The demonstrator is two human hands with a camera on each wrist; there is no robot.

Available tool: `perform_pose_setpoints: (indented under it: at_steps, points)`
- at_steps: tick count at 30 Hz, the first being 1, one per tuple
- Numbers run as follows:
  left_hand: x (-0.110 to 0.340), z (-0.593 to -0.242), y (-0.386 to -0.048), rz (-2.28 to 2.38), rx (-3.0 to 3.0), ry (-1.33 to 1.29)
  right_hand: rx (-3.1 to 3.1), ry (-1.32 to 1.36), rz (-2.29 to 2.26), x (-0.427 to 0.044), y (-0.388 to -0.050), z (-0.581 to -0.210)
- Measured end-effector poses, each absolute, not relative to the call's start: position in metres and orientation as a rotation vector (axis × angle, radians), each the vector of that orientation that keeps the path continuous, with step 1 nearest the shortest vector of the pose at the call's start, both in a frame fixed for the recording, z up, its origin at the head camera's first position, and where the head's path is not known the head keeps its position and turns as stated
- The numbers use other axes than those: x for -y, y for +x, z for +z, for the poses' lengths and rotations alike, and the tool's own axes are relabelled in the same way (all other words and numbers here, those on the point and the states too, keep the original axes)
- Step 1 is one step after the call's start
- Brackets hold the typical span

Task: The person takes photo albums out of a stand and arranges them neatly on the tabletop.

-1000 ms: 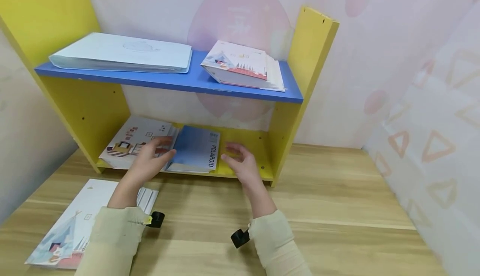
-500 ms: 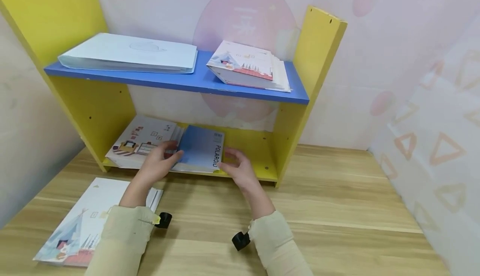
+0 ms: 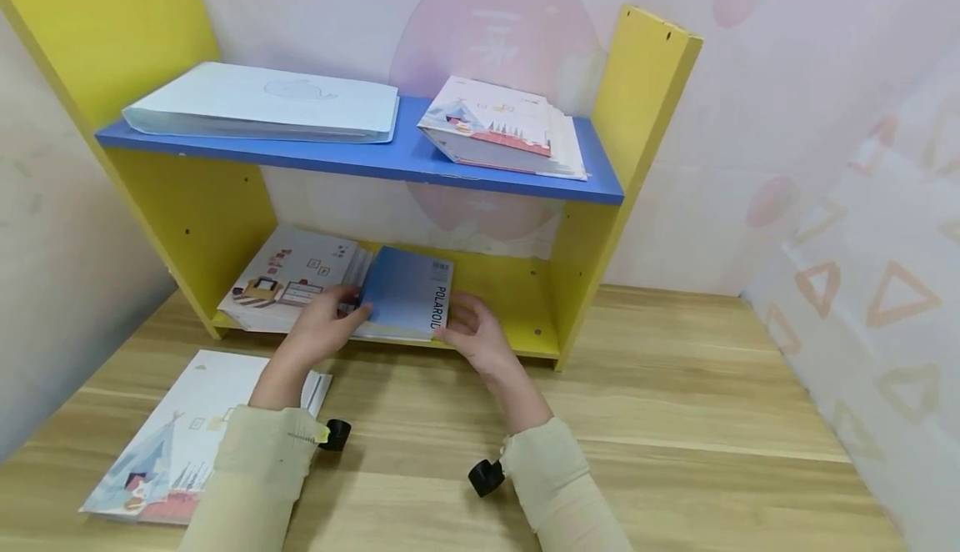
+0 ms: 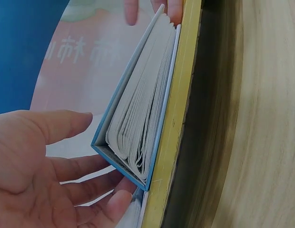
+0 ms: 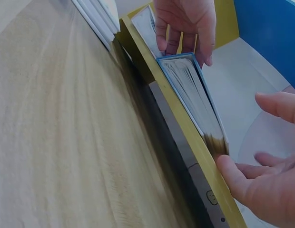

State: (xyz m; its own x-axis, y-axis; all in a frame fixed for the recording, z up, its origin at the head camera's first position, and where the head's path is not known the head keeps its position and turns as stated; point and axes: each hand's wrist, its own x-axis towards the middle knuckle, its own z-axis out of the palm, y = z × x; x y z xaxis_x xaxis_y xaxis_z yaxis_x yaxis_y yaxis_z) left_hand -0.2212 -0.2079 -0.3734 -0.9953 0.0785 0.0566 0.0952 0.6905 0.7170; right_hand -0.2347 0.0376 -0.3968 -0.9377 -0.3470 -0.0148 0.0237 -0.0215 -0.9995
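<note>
A blue photo album [image 3: 407, 292] marked POLAROID lies flat on the lower yellow shelf, its cover fading to white. My left hand [image 3: 321, 328] is at its left side, fingers at the spine and thumb over the near corner. In the left wrist view that thumb stands apart from the cover of the album [image 4: 138, 99]. At the opposite side is my right hand [image 3: 482, 337], fingers extended. A fingertip of the right hand [image 5: 271, 185] touches the near corner at the page edges in the right wrist view. White albums [image 3: 288, 281] with a truck drawing lie left of the blue one.
Above is a blue shelf [image 3: 408, 148] bearing a pale blue binder [image 3: 262, 97] and a stack of small illustrated albums [image 3: 495, 122]. A tent-picture album [image 3: 176, 444] lies on the wooden table [image 3: 675, 419], beneath the left forearm. The shelf's yellow right panel [image 3: 637, 118] stands beyond the right hand.
Both hands have moved in to the blue album's sides, the right one leftward to its right edge. The album looks unmoved on the shelf. The head view has shifted slightly.
</note>
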Motion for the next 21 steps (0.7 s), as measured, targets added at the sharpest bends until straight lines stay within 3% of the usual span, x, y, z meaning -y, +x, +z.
perform_pose_setpoints:
  at_steps: [21]
  points:
    - [0.2094, -0.3703, -0.2180, -1.193, 2.937, -0.161, -2.054, -0.308, -1.948, -0.0367, -0.2323, -0.4015]
